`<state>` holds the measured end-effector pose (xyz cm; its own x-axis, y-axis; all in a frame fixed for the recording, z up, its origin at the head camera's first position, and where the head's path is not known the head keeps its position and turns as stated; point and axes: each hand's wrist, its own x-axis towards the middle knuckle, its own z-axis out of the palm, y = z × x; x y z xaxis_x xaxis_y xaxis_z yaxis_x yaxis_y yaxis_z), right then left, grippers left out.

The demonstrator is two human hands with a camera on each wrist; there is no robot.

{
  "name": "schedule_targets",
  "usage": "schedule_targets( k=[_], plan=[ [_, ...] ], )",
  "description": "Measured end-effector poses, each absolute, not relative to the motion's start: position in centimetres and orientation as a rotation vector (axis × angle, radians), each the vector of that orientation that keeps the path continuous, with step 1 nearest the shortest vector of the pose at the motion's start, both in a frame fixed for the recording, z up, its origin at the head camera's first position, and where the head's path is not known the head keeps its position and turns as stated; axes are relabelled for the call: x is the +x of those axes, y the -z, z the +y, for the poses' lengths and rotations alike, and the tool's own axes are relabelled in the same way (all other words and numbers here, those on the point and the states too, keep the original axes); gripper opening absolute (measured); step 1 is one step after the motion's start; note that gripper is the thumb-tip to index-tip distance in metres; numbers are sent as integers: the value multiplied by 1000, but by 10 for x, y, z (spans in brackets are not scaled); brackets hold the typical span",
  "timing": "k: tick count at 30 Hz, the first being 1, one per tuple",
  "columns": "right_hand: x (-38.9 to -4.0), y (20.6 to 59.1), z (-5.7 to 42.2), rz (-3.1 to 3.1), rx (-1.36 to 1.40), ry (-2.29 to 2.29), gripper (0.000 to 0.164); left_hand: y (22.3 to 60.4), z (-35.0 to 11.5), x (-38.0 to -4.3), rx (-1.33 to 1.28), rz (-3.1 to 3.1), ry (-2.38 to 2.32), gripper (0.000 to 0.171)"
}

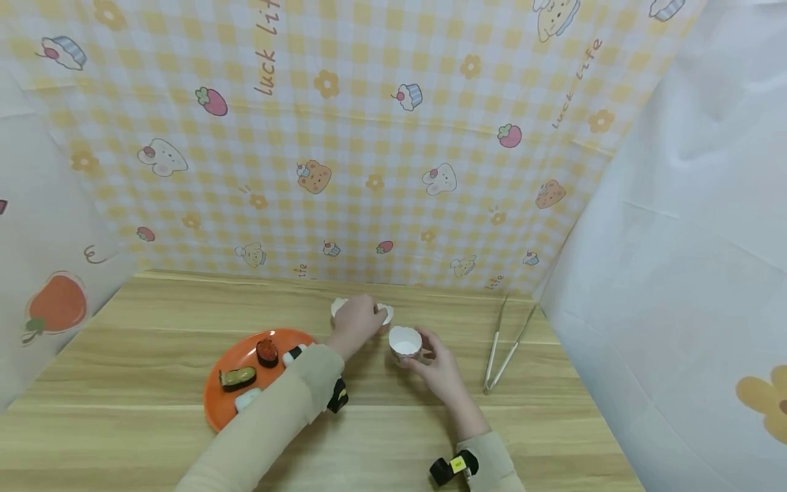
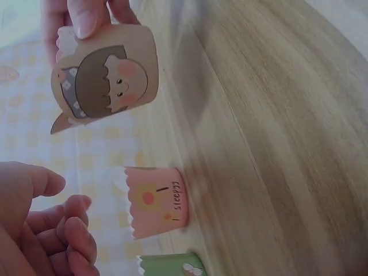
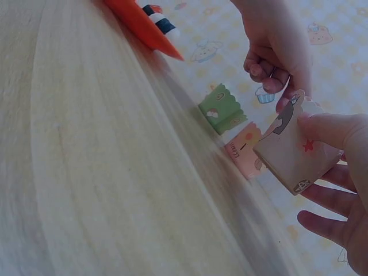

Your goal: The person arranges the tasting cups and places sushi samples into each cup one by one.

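My right hand point(image 1: 439, 369) grips a beige paper baking cup point(image 1: 405, 350) with a wavy rim and a white inside. Its side carries a cartoon face in the left wrist view, and the cup point(image 2: 135, 75) is tilted and off the table. Thumb and fingers of the right hand point(image 3: 339, 155) pinch its wall. My left hand point(image 1: 356, 321) is beside two more cups, its fingers point(image 2: 77, 230) loosely bent around nothing. A pink cup point(image 2: 155, 201) and a green cup point(image 3: 221, 109) stand side by side on the table, partly hidden by that hand in the head view.
An orange plate point(image 1: 212, 403) with several sushi pieces, among them a red-topped roll point(image 1: 267, 353), lies left under my left forearm. Metal tongs point(image 1: 492, 362) lie spread on the right side of the wooden table point(image 1: 393, 437). A checked cloth point(image 1: 369, 137) hangs behind.
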<state>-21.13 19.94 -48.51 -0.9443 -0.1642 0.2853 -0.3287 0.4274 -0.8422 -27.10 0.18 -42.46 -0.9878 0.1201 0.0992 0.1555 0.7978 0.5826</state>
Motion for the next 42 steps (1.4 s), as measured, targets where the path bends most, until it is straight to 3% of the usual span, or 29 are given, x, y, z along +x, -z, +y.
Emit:
schedule_targets(
  k=[6, 14, 24, 42],
  plan=[
    [-209, 483, 200, -2519, 447, -1522, 70, 418, 6, -262, -322, -2939, 987, 43],
    [-207, 482, 201, -2515, 480, -1502, 68, 417, 9, -257, -496, -2947, 954, 22],
    [-203, 481, 201, -2522, 496, -1486, 66, 414, 13, -253, -632, -2944, 902, 14],
    [-196, 490, 211, -2539, 556, -1405, 68, 413, 14, -243, -665, -2999, 793, 17]
  ],
)
